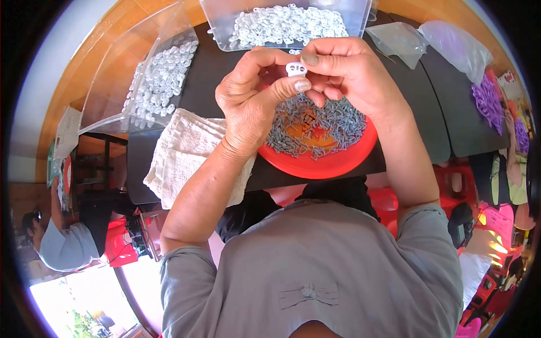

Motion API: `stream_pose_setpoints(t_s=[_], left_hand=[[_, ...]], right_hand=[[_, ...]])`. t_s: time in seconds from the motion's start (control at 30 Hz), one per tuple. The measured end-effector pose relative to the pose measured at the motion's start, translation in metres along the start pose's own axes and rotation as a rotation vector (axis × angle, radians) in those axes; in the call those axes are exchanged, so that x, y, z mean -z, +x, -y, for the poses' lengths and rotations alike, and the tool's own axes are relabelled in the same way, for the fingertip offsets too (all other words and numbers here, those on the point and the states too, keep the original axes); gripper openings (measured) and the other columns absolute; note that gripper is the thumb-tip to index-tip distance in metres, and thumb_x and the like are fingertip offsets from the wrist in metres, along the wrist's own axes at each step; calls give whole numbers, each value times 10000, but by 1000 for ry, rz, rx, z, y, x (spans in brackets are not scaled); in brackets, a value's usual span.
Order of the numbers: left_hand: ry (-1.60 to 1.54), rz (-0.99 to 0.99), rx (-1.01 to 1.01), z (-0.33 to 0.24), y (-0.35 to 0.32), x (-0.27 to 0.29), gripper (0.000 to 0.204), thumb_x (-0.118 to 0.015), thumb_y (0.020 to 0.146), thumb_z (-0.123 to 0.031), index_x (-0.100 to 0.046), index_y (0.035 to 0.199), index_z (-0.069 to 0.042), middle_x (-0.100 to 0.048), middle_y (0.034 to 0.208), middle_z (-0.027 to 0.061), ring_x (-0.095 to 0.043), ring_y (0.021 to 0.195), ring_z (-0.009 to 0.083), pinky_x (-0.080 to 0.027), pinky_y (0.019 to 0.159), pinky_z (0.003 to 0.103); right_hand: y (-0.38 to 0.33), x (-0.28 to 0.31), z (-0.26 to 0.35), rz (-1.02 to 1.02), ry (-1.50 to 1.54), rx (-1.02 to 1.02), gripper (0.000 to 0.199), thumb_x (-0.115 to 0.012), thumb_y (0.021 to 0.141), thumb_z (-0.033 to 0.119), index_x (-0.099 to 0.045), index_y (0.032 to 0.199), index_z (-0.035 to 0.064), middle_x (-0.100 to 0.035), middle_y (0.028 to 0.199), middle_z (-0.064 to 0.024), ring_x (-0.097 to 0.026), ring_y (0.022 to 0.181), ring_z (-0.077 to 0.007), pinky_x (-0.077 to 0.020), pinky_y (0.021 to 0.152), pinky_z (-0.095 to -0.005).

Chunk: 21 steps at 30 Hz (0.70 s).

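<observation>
Small white moulded plastic piece with two holes (pixel 296 69) pinched between left hand (pixel 251 104) thumb and fingers and closed fingertips of right hand (pixel 346 73), held above round red plastic plate (pixel 332 163) heaped with small grey metal springs (pixel 315 127). Far and left: two clear plastic trays (pixel 225 22) of similar white pieces; nubbly white towel (pixel 183 152) near left. Lower face of piece hidden by fingers.

two clear tubs (pixel 141 73) (white pieces inside), one red plate (pixel 332 163), one towel (pixel 186 146)
</observation>
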<state>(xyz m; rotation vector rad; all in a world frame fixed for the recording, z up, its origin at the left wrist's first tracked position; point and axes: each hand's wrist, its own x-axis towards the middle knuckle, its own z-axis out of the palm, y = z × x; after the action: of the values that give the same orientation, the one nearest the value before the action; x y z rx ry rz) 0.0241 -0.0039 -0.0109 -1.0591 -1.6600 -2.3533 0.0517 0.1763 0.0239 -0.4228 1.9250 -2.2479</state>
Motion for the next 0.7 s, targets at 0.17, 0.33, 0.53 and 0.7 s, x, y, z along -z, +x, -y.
stream_pose_setpoints(t_s=[0.17, 0.33, 0.53, 0.7], left_hand=[[221, -228, 36, -14, 3, 4, 263, -799, 734, 34, -660, 955, 6, -660, 789, 23, -608, 697, 78, -507, 589, 205], [701, -487, -501, -88, 46, 62, 156, -738, 781, 18, -661, 901, 81, -653, 701, 127, -593, 554, 134, -443, 461, 232], [1732, -593, -250, -137, 87, 147, 275, -789, 764, -86, -712, 1024, -36, -664, 755, 33, -631, 693, 123, -500, 629, 220], [1181, -314, -414, -75, 68, 102, 255, -769, 778, -220, -743, 990, -80, -704, 822, 42, -651, 772, 119, -513, 720, 250]], right_hand=[[2, 4, 0, 32, -129, 28, 221, -598, 943, 210, -665, 934, -1, -598, 671, -28, -545, 539, -78, -319, 453, -186], [1, 23, 7, -253, -256, 100, 206, -613, 922, 191, -668, 941, -7, -546, 626, 13, -531, 534, -63, -287, 447, -185], [4, 16, 10, -237, -314, 113, 195, -611, 925, 189, -672, 937, 4, -529, 626, 34, -535, 560, -49, -308, 468, -178], [5, 13, -20, -180, -809, 223, 162, -640, 889, 191, -672, 894, 32, -574, 653, -26, -571, 604, -97, -418, 539, -272]])
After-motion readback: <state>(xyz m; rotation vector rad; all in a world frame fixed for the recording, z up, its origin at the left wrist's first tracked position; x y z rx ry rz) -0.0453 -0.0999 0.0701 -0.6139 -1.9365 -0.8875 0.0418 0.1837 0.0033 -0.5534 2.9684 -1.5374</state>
